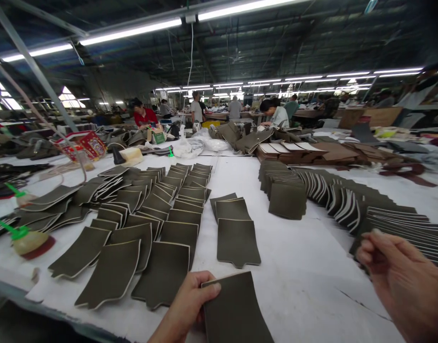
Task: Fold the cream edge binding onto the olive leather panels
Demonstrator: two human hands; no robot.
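A white tabletop [297, 257] is lit by tube lights [133, 31] under a dark workshop roof [262, 52], its left side pretty much buried in dark panels [154, 205]. One panel [236, 309] is clamped over the near edge by the left hand [188, 297], thumb on top; on the right hand [401, 271], thumb and fingertips are bunched together beside the fanned stack [397, 214]. Print on the red bag [92, 143], far left, can't really be read.

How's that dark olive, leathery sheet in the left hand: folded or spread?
Spread, where visible: the sheet shows a smooth, uncreased face; its bottom's outside view.
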